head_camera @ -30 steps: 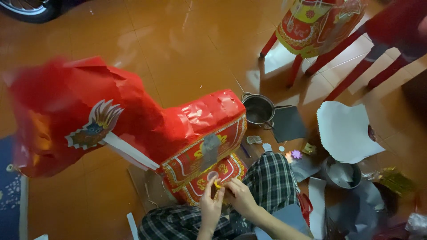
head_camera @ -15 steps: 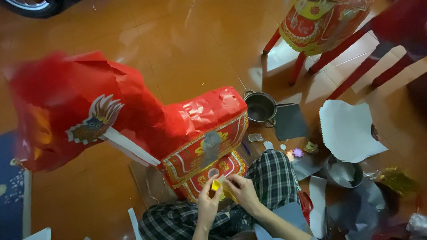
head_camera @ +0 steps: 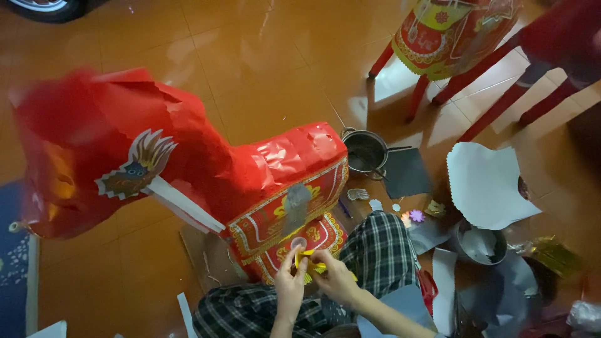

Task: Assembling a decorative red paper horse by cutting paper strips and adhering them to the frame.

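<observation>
A large red paper horse figure [head_camera: 188,169] lies across the orange tiled floor, its patterned red-and-gold saddle panel [head_camera: 294,219] facing me. My left hand [head_camera: 290,285] and my right hand [head_camera: 335,278] meet at the lower edge of that panel. Both pinch a small yellow paper strip [head_camera: 310,260] against the panel's bottom part. My legs in checked trousers [head_camera: 382,250] sit just beneath the figure.
A small metal pot [head_camera: 365,150] and a dark sheet [head_camera: 407,172] sit right of the figure. A white scalloped paper sheet [head_camera: 485,184], a metal bowl [head_camera: 481,244], small paper cutouts and grey scraps lie at the right. Another red paper figure on legs [head_camera: 451,37] stands behind.
The view has shifted slightly. My hands stayed at the panel's lower edge, and the yellow strip now shows more clearly between my fingers.
</observation>
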